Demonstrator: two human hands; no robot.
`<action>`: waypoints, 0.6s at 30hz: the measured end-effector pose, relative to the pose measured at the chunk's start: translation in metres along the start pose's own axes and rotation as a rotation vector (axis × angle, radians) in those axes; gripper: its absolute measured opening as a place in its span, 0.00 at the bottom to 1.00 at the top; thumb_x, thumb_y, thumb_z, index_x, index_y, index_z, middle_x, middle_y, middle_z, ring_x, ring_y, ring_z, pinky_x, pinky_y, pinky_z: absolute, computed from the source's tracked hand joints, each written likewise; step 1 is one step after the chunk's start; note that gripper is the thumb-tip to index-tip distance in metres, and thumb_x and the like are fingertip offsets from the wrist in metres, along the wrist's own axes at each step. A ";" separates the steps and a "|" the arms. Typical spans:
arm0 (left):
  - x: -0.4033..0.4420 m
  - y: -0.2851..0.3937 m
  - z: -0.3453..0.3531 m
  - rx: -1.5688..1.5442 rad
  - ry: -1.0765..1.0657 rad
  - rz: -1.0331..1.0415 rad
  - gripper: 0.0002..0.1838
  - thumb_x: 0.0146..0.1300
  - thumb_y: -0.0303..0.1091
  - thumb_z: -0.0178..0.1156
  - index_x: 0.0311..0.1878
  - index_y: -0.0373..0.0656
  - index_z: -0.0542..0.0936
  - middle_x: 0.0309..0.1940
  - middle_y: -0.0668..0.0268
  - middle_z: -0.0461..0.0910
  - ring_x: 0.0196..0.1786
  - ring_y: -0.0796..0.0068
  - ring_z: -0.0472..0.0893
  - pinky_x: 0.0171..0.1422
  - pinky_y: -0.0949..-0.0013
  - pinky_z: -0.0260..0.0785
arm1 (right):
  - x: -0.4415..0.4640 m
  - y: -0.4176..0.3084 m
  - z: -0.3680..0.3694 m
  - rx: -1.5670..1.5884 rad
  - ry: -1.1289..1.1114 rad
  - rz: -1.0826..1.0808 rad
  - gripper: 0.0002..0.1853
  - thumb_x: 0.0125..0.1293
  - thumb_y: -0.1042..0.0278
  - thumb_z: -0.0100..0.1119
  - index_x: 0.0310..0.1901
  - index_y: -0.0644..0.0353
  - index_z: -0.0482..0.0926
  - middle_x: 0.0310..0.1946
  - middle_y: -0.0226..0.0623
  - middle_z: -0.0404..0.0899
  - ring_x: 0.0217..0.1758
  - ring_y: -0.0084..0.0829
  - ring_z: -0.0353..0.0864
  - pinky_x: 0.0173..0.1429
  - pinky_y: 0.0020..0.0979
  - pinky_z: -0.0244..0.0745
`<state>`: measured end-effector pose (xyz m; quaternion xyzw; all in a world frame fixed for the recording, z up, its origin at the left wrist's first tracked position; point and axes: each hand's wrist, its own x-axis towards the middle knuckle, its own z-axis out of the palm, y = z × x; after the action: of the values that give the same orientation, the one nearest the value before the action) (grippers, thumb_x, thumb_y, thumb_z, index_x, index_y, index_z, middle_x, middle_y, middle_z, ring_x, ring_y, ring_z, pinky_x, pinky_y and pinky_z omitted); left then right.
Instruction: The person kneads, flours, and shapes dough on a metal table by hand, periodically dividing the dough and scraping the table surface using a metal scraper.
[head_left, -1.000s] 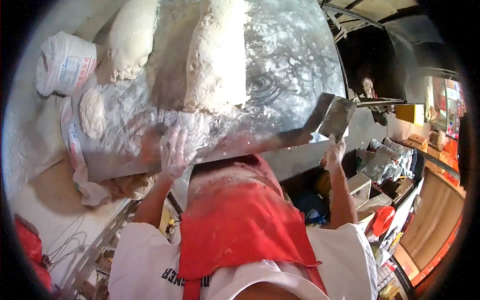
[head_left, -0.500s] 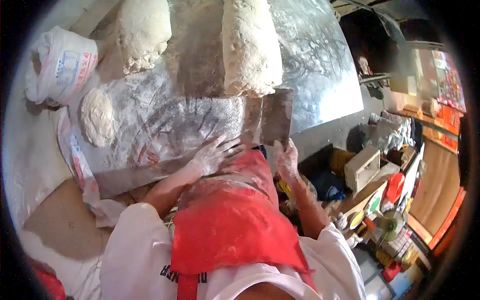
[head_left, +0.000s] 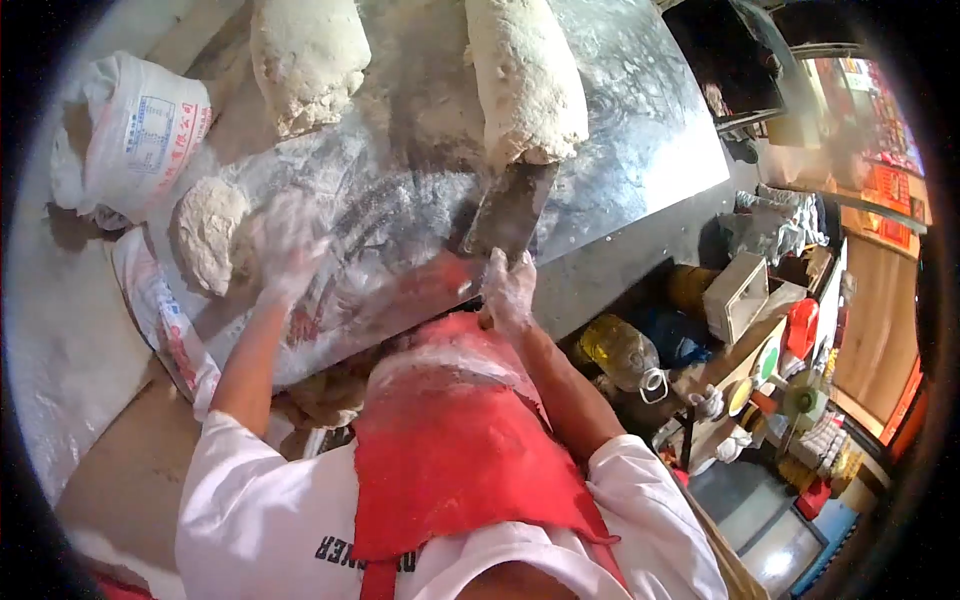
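Note:
My right hand point(head_left: 510, 288) grips a flat, dark metal dough scraper point(head_left: 508, 212) near the front edge of the floury metal worktop point(head_left: 400, 200). The scraper's far end meets or lies just under the near end of a long dough log point(head_left: 528, 85). Smeared by motion, my left hand point(head_left: 290, 245) is over the floured surface, just right of a small dough lump point(head_left: 212, 232); whether it touches the lump I cannot tell. A second thick dough log point(head_left: 308, 62) lies further back, to the left of the first.
At the left stands a white sack point(head_left: 140, 130) with red and blue print. A printed plastic strip point(head_left: 160, 305) runs along the worktop's left edge. To the right, below the worktop, are a plastic jug point(head_left: 620, 350) with yellowish contents, a white box point(head_left: 735, 295) and a small fan point(head_left: 805, 405).
My left hand has moved left from the front edge towards the small dough lump. My right hand has shifted left with the scraper, which is now angled. The view has turned slightly.

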<state>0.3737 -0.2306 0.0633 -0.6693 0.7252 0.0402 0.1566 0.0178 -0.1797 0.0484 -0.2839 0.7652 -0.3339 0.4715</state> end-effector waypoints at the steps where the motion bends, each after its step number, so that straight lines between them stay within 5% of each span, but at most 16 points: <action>1: -0.024 -0.032 0.021 0.103 -0.007 -0.112 0.43 0.64 0.60 0.60 0.79 0.56 0.59 0.79 0.63 0.53 0.82 0.60 0.46 0.82 0.44 0.37 | -0.015 -0.031 -0.008 0.160 -0.024 0.146 0.13 0.72 0.66 0.56 0.51 0.66 0.75 0.38 0.42 0.80 0.40 0.39 0.79 0.49 0.39 0.75; 2: -0.049 -0.053 0.026 0.039 0.141 -0.137 0.41 0.66 0.58 0.59 0.78 0.54 0.59 0.78 0.63 0.56 0.82 0.59 0.49 0.82 0.43 0.37 | 0.006 0.024 -0.018 -0.074 0.093 -0.277 0.12 0.73 0.64 0.55 0.52 0.60 0.73 0.31 0.34 0.78 0.31 0.23 0.74 0.32 0.31 0.72; 3: -0.072 -0.065 0.029 -0.030 0.286 -0.160 0.39 0.67 0.55 0.58 0.78 0.52 0.60 0.77 0.63 0.59 0.81 0.58 0.52 0.82 0.43 0.38 | -0.008 0.016 -0.033 0.061 0.136 -0.138 0.12 0.73 0.64 0.55 0.51 0.60 0.74 0.32 0.34 0.78 0.32 0.24 0.74 0.33 0.31 0.73; 6: -0.118 -0.061 0.066 -0.139 0.145 -0.339 0.40 0.69 0.57 0.54 0.79 0.51 0.58 0.78 0.63 0.58 0.81 0.60 0.52 0.81 0.44 0.40 | -0.033 0.004 -0.057 0.229 0.223 0.113 0.12 0.72 0.64 0.55 0.52 0.61 0.75 0.37 0.36 0.80 0.37 0.26 0.76 0.40 0.32 0.74; 8: -0.122 -0.064 0.095 -0.252 0.319 -0.275 0.40 0.70 0.58 0.52 0.80 0.53 0.57 0.78 0.64 0.57 0.81 0.60 0.52 0.81 0.44 0.41 | -0.029 0.011 -0.048 0.266 0.273 0.222 0.13 0.72 0.64 0.56 0.53 0.61 0.75 0.40 0.37 0.80 0.41 0.28 0.76 0.44 0.33 0.75; 12: -0.122 -0.056 0.072 -0.278 0.169 -0.426 0.36 0.68 0.52 0.54 0.78 0.54 0.61 0.78 0.65 0.59 0.80 0.59 0.55 0.82 0.44 0.40 | -0.005 0.015 0.047 -0.177 0.033 -0.507 0.11 0.73 0.63 0.57 0.50 0.57 0.72 0.27 0.32 0.75 0.21 0.25 0.71 0.21 0.31 0.68; 13: -0.125 -0.057 0.076 -0.264 0.184 -0.393 0.36 0.68 0.51 0.55 0.78 0.54 0.61 0.78 0.66 0.59 0.80 0.60 0.55 0.82 0.44 0.41 | -0.015 -0.001 0.061 -0.172 0.013 -0.510 0.11 0.73 0.63 0.57 0.50 0.57 0.72 0.27 0.32 0.75 0.21 0.25 0.71 0.21 0.31 0.68; 15: -0.125 -0.061 0.076 -0.257 0.220 -0.362 0.37 0.66 0.48 0.57 0.78 0.55 0.62 0.78 0.68 0.59 0.80 0.61 0.55 0.82 0.45 0.41 | -0.024 -0.036 0.084 0.261 -0.041 0.131 0.10 0.73 0.61 0.56 0.47 0.57 0.74 0.23 0.29 0.71 0.15 0.22 0.65 0.15 0.30 0.60; 18: -0.124 -0.062 0.078 -0.291 0.226 -0.360 0.37 0.66 0.47 0.58 0.78 0.56 0.62 0.78 0.70 0.59 0.80 0.63 0.56 0.82 0.45 0.42 | -0.028 -0.022 0.028 0.031 -0.189 0.003 0.11 0.74 0.61 0.55 0.49 0.58 0.75 0.24 0.27 0.73 0.18 0.24 0.69 0.19 0.33 0.64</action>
<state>0.4550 -0.0972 0.0338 -0.8032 0.5940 0.0405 -0.0187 0.0569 -0.1793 0.0707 -0.3056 0.7124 -0.3169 0.5465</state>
